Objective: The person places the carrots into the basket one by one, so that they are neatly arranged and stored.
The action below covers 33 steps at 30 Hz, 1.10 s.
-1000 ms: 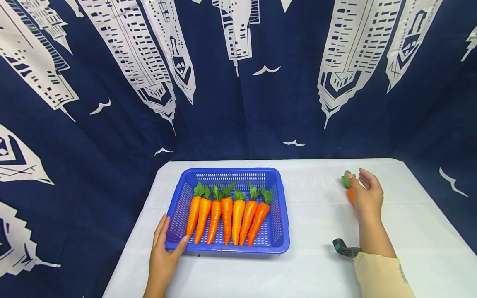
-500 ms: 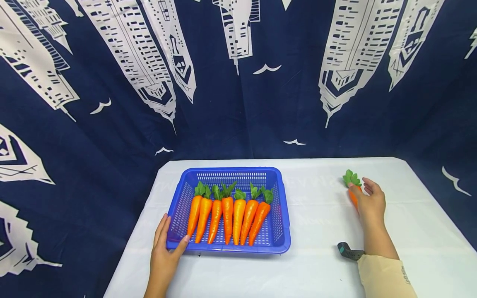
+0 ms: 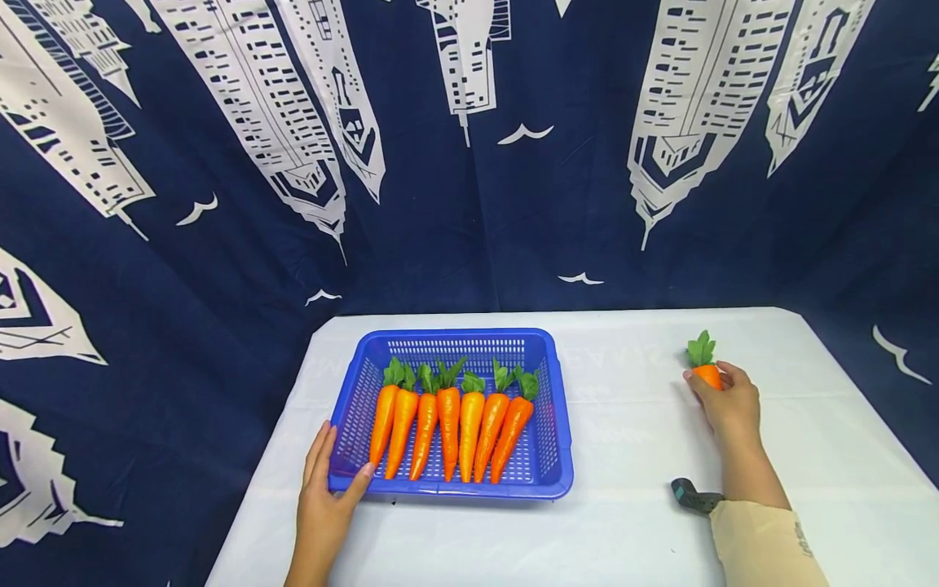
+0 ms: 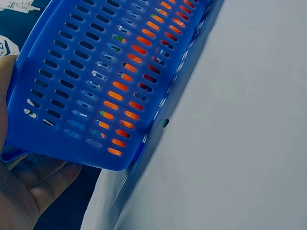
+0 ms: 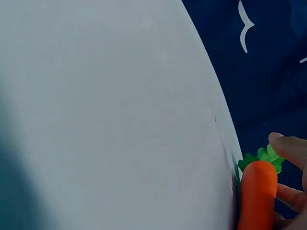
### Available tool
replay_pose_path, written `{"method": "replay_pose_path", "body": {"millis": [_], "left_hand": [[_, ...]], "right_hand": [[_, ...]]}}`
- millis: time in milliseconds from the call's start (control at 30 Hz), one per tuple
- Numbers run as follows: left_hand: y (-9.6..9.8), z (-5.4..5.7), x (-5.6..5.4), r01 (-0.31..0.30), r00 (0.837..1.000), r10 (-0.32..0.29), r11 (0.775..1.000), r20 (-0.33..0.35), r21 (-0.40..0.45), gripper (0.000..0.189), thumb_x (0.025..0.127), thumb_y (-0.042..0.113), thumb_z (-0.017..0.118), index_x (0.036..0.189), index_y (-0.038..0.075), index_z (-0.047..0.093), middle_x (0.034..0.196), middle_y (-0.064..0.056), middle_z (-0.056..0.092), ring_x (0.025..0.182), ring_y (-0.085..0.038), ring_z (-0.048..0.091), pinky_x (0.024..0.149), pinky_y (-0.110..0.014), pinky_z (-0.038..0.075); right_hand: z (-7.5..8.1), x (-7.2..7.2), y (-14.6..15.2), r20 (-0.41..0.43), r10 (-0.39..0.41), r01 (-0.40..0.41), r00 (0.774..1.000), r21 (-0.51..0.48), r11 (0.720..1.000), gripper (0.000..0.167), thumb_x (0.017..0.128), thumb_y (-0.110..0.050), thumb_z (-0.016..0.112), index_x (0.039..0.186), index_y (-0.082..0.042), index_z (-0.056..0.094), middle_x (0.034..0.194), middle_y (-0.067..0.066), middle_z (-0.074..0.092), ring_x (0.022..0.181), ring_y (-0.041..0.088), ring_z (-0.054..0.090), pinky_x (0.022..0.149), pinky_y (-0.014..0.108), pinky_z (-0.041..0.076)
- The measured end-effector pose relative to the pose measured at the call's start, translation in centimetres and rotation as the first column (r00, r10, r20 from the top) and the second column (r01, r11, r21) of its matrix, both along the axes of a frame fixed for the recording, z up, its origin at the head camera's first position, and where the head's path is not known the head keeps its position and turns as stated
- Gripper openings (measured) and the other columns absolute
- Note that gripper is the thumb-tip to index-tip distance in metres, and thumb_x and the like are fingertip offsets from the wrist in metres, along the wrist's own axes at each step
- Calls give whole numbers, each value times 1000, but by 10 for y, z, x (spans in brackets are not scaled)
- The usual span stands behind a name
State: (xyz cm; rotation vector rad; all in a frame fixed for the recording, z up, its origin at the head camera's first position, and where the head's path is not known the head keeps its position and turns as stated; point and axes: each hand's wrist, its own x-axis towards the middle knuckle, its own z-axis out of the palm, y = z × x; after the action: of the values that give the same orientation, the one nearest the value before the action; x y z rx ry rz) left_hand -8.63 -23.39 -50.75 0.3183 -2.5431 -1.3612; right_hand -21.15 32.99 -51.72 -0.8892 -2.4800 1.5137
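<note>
My left hand (image 3: 323,509) holds the front left corner of a blue plastic basket (image 3: 469,491), thumb over the front rim and fingers along the left side. In the left wrist view, orange shows through the slots of the basket wall (image 4: 72,91). Several orange carrots (image 3: 448,432) with green tops lie side by side in it, leaves toward the back. Off to the right, my right hand (image 3: 734,408) pinches one more carrot (image 3: 707,376) between thumb and fingers, its leaves pointing away from me. The right wrist view shows this carrot (image 5: 258,196) beside the fingers; its lower end is out of frame.
A white cloth covers the table (image 3: 623,473), whose back edge meets a dark blue curtain (image 3: 469,228) printed with white buildings and birds. A black device (image 3: 693,497) sits at my right wrist, by a beige sleeve (image 3: 763,542).
My right hand has closed round the carrot and drawn it slightly toward me and to the right; the leaves now stand more upright. The left hand and basket look unchanged.
</note>
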Motion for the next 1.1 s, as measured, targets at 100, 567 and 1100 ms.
{"method": "replay_pose_path", "body": {"millis": [100,567,1100], "left_hand": [[0,0,0,-2,1000,2,1000,5,0,83,90,28,77,160,22,31,169,0,21,157,-33,19,123,-62,21],[-2,-2,0,-8,1000,8,1000,-13,4,82,90,28,78,159,25,34,169,3,22,157,-31,20,123,-62,23],[0,0,0,-3,1000,3,1000,-12,-2,82,90,29,77,159,23,33,169,2,22,157,-32,20,123,-62,22]], "right_hand": [[-1,0,2,16,-4,3,1000,13,1000,78,100,-37,59,160,-3,23,158,32,31,144,49,36,121,57,33],[-3,-2,8,35,24,-27,999,63,998,68,101,-28,58,158,-3,30,152,29,41,133,42,47,109,51,48],[35,-4,-9,-8,0,0,1000,3,1000,70,99,-43,57,159,-17,31,161,14,37,133,33,48,106,44,52]]}}
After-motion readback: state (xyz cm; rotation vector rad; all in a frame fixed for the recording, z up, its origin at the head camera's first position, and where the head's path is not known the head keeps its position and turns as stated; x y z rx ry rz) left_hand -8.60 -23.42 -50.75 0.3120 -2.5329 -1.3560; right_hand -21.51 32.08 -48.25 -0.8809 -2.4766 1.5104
